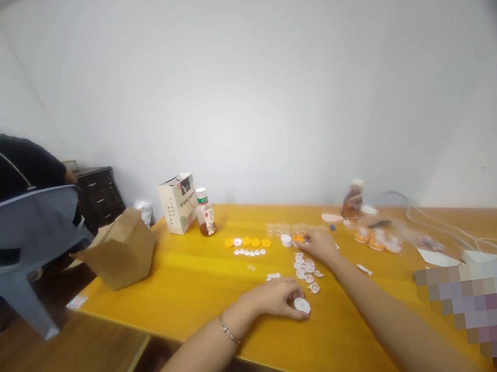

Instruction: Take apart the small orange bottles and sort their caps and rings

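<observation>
From where I stand: a person sits at the near edge of an orange-yellow wooden counter (pixel 188 281), both hands over it. The left hand (pixel 280 298), metal bracelet (pixel 228 328) on its wrist, is nr the near edge, thumb & fingers closed round the rim of a flat, round white disc (pixel 302 306). The right hand (pixel 322 246) reaches further toward the far edge, fingers drawn narrow at a small round orange disc (pixel 299 239); can't tell if it's gripped or only touched. Just left of that, a short stack of round white discs (pixel 286 240).

Btwn the hands lies a loose heap of white openwork wheel-like pcs (pixel 304 268), w/ a few small white bits (pixel 274 276) to its left. Toward the far edge, left of the stack: a row of flat orange rings (pixel 246 242) w/ one white one in it, & in front, a row of small white caps (pixel 250 252).

Nr the far left corner: a cream printed carton (pixel 178 206) beside a clear bottle w/ white cap & dark contents (pixel 206 218). A brown paper bag (pixel 123 252) is at the left edge. Nr the far edge, right side: a brown bottle (pixel 352 200); in front of it, orange-and-clear round pcs (pixel 376 239), blurry. Pale cables (pixel 455 227) trail toward the right edge. Off the left edge, a person in black (pixel 15 169) sits on a blue-grey plastic chair (pixel 27 228).
</observation>
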A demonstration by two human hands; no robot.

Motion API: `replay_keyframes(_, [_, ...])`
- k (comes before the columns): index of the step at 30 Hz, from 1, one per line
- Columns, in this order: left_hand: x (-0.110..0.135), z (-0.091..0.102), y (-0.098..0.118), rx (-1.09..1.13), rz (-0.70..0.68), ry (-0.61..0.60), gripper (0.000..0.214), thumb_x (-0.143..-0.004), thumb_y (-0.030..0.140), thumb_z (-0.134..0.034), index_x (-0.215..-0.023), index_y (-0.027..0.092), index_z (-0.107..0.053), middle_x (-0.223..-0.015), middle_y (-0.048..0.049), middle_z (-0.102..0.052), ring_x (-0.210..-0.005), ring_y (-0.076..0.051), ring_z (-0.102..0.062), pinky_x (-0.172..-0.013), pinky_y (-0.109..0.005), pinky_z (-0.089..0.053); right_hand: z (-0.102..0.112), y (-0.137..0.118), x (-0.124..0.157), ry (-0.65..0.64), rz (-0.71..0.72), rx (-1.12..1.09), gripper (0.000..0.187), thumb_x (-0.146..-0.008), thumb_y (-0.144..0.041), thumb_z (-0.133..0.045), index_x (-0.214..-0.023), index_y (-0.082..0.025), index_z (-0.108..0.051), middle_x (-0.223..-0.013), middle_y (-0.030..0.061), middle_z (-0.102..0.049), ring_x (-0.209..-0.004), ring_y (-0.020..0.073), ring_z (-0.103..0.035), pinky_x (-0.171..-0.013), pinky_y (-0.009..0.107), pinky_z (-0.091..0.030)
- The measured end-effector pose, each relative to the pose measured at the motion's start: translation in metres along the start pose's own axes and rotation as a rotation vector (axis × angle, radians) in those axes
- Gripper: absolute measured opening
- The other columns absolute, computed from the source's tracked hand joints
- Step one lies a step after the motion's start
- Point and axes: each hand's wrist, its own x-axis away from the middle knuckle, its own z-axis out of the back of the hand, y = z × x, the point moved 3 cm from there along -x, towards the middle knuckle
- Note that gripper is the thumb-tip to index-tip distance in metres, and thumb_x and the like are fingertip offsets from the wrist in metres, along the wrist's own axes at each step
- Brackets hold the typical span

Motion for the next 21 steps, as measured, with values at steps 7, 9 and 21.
replay_keyframes(7, [0.0, 0.0, -0.001, -0.011, -0.014, 0.007, 0.036, -0.066, 0.042, -0.065, -0.091, 0.017, -0.054, -0.08, -0.0009, -0.053, -0.07, -0.012, -0.049, -0.062, -0.02, -0.038, -0.003, 0.003, -0.002, -0.002, -0.013, -0.005, 0.028, -0.069, -0.044, -0.052, -0.065, -0.018, -0.062, -0.066, 0.0046, -0.063, -0.068, 0.0182, -0.054, -0.058, 0.025, -0.03])
replay_keyframes(9, [0.0, 0.0, 0.0, -0.007, -0.025, 0.009, 0.036, -0.067, 0.042, -0.064, -0.091, 0.018, -0.053, -0.08, -0.0008, -0.053, -0.07, -0.012, -0.048, -0.062, -0.019, -0.038, -0.001, 0.002, -0.002, 0.004, -0.025, -0.007, 0.031, -0.069, -0.046, -0.051, -0.068, -0.017, -0.062, -0.068, 0.0047, -0.063, -0.069, 0.0184, -0.054, -0.058, 0.025, -0.03])
replay_keyframes(21, [0.003, 0.006, 0.006, -0.069, -0.078, 0.017, 0.031, -0.072, 0.041, -0.06, -0.092, 0.017, -0.055, -0.088, -0.0043, -0.054, -0.08, -0.015, -0.051, -0.071, -0.022, -0.04, 0.032, -0.032, 0.095, -0.083, 0.278, -0.513, 0.025, -0.081, -0.04, -0.044, -0.07, -0.02, -0.053, -0.069, 0.0012, -0.058, -0.066, 0.0153, -0.053, -0.063, 0.026, -0.042])
